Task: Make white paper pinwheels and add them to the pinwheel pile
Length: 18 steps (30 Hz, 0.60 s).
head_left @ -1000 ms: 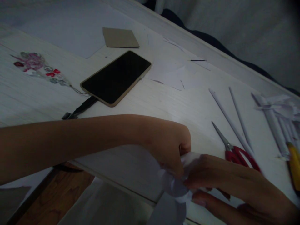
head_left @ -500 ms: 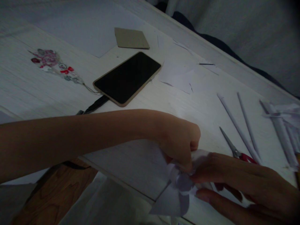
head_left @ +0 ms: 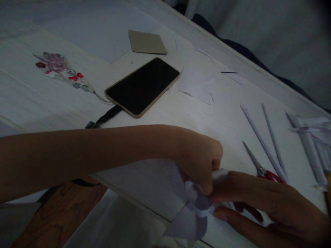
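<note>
1. Bearings are taken from the folded paper (head_left: 203, 204), which is held between both hands at the near edge of the surface (head_left: 204, 125); a pale flap (head_left: 181, 225) hangs at its 7 o'clock, across that edge.
2. At 12 o'clock, the left hand (head_left: 198, 162) is curled down over the paper. Its fingertips are mostly hidden; whether the paper is pinched there cannot be told.
3. At 3 o'clock, the paper's side is pinched between thumb and index finger of the right hand (head_left: 279, 205); its other fingers are bent loosely beneath.
4. At 2 o'clock, the scissors (head_left: 262, 171) are partly covered by the right hand; contact cannot be confirmed. Just beyond, two rolled paper sticks (head_left: 262, 139) are laid out.
5. At 11 o'clock, farther off, the phone (head_left: 143, 88) is seen, with the cardboard square (head_left: 148, 42) beyond it.
6. Risk, judged: thin paper could be creased or torn if it is pulled unevenly by the two hands.
7. Risk, judged: the flap could be bent if it is caught on the edge.
8. Risk, judged: the scissors could be knocked if the right hand is swung outward.
</note>
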Each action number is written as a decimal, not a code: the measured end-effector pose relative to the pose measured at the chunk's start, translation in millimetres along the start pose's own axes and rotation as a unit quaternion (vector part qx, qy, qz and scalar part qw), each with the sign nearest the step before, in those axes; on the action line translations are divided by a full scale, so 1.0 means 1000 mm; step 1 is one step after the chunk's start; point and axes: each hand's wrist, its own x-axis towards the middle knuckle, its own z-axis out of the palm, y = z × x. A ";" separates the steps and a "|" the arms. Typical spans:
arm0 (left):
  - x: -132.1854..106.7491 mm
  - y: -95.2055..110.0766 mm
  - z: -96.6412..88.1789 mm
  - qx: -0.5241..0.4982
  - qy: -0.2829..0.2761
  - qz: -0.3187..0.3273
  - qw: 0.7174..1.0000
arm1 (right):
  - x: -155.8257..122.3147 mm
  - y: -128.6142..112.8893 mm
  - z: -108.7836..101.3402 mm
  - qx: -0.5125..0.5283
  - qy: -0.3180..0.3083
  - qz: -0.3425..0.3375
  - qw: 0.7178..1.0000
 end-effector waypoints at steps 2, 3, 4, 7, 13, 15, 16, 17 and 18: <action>0.000 -0.002 0.000 -0.001 0.005 0.019 1.000 | 0.001 0.000 0.000 0.000 -0.010 0.003 1.000; 0.000 -0.002 0.001 -0.001 0.007 0.024 1.000 | 0.001 -0.001 0.001 0.002 -0.007 -0.003 1.000; 0.000 -0.002 0.000 0.002 0.008 0.025 1.000 | 0.002 -0.001 0.001 0.005 0.000 -0.009 1.000; -0.002 0.001 0.000 0.014 0.006 0.004 1.000 | 0.003 -0.002 0.003 0.009 0.021 -0.023 0.999; -0.005 0.005 -0.001 0.061 0.016 -0.012 0.998 | 0.000 0.000 0.004 -0.010 -0.002 -0.023 1.000; -0.005 0.005 -0.001 0.068 0.024 -0.011 0.997 | -0.001 0.001 0.004 -0.004 -0.008 -0.017 1.000; -0.005 0.005 -0.001 0.070 0.027 -0.012 0.997 | -0.001 0.002 0.005 0.000 -0.008 -0.015 1.000; -0.004 0.005 0.000 0.070 0.027 -0.013 0.997 | 0.000 0.002 0.005 0.002 -0.007 -0.015 1.000; -0.004 0.005 0.000 0.069 0.027 -0.014 0.997 | 0.000 0.002 0.005 0.005 -0.007 -0.015 1.000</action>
